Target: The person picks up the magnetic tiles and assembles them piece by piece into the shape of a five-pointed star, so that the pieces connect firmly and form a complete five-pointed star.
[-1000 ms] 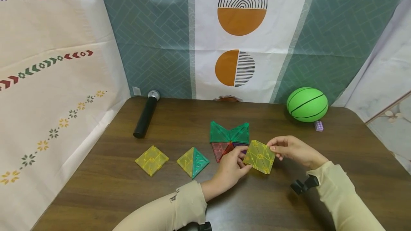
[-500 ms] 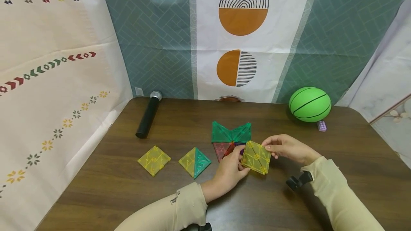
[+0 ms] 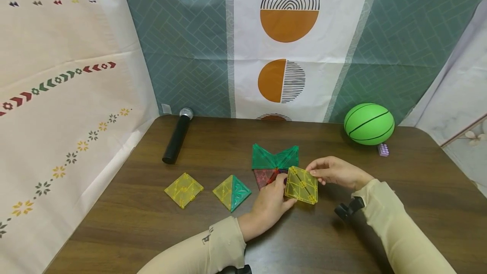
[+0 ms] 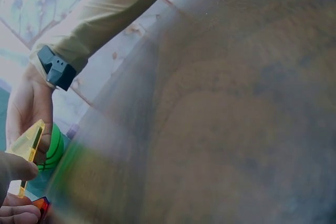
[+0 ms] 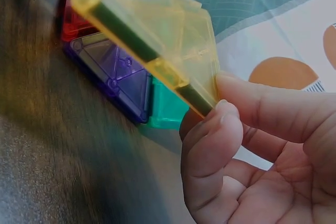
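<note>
Both hands hold a yellow translucent square magnetic tile (image 3: 302, 185), tilted above the table, with a dark diagonal line across it. My right hand (image 3: 338, 172) pinches its upper right edge between thumb and fingers. At the lower left edge, my left hand (image 3: 269, 204) grips it by the thumb and fingers. Behind the left hand lies a joined group: two green tiles (image 3: 264, 158), red tiles (image 3: 262, 176) and a purple tile (image 5: 113, 66), partly hidden in the head view. To the left are a yellow-and-green square (image 3: 232, 193) and another yellow square tile (image 3: 184, 190).
A black microphone (image 3: 177, 138) lies at the table's back left. At the back right sits a green ball (image 3: 369, 124) beside a small purple block (image 3: 383, 150). Patterned cloths (image 3: 198, 45) hang behind and beside the brown table (image 3: 152, 231).
The right hand has moved left with the yellow tile, bringing it closer to the left hand, and the tile has turned slightly. The other tiles stay in place; the head view shifts slightly.
</note>
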